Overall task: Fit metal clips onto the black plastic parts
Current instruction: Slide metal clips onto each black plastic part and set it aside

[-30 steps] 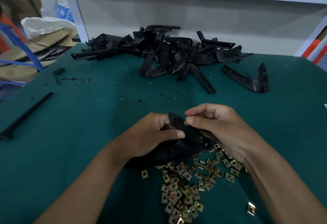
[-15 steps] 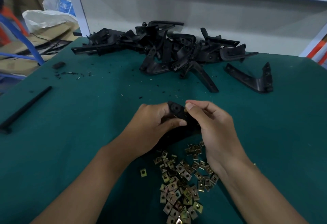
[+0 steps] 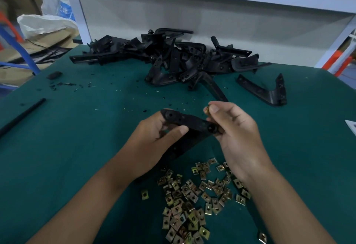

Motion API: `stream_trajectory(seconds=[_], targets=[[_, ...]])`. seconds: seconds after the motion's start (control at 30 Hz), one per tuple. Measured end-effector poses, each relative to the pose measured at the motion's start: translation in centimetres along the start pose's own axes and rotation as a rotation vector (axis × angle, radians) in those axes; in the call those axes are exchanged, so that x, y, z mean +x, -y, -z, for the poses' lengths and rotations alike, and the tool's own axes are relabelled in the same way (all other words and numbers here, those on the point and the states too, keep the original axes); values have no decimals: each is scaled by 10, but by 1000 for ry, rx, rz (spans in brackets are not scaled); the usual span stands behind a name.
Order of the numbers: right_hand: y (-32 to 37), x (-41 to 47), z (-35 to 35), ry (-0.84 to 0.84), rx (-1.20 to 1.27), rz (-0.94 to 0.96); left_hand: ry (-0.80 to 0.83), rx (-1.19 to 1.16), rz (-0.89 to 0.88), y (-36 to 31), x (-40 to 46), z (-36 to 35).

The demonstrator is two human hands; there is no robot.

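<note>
1. A black plastic part [image 3: 189, 126] is held above the green tabletop [image 3: 77, 138], spanning the gap between the two hands.
2. The left hand [image 3: 154, 143] is curled round the part's left end, with the thumb laid across its near face and the fingers tucked behind.
3. The part's right end is gripped by the lower fingers of the right hand [image 3: 237, 138].
4. A small brass-coloured metal clip [image 3: 207, 109] is pinched between the right thumb and forefinger, just above the part's right end.
5. A loose heap of metal clips [image 3: 192, 199] is spread on the tabletop below the hands and between the forearms.
6. A pile of black plastic parts [image 3: 173, 59] is seen beyond the hands.
7. A single bracket [image 3: 269, 91] is lying beyond the right hand.
</note>
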State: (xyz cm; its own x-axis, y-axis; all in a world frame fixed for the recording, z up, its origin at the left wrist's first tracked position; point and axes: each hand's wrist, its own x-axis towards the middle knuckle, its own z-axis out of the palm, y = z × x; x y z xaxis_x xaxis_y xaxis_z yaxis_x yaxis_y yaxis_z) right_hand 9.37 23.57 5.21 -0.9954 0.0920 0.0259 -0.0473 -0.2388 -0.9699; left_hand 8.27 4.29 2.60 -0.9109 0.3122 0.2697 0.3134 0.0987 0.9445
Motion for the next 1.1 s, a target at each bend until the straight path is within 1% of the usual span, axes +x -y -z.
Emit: stream_trajectory(seconds=[0.07, 0.1, 0.2, 0.27, 0.4, 0.5, 0.67, 0.9, 1.1], targets=[[-1, 0, 0, 44, -24, 39, -4, -104, 34, 2, 1, 2], [-2, 0, 0, 57, -49, 53, -4, -117, 41, 2, 1, 3], [-4, 0, -1, 94, -157, 79, -1, 21, 19, 4, 4, 4], [-5, 0, -1, 133, -184, 82, 9, 92, -13, 1, 4, 4], [-1, -1, 0, 174, -196, 98, 38, 70, -65, -6, 3, 2], [0, -1, 0, 171, -241, 140, 35, 103, -72, -8, 3, 3], [2, -3, 0, 161, -292, 215, 18, 158, -13, -5, 2, 3], [2, -3, 2, 160, -401, 258, 2, 192, 19, -1, 3, 4], [7, -6, 7, 120, -684, 350, -8, 283, 8, 0, 2, 5]])
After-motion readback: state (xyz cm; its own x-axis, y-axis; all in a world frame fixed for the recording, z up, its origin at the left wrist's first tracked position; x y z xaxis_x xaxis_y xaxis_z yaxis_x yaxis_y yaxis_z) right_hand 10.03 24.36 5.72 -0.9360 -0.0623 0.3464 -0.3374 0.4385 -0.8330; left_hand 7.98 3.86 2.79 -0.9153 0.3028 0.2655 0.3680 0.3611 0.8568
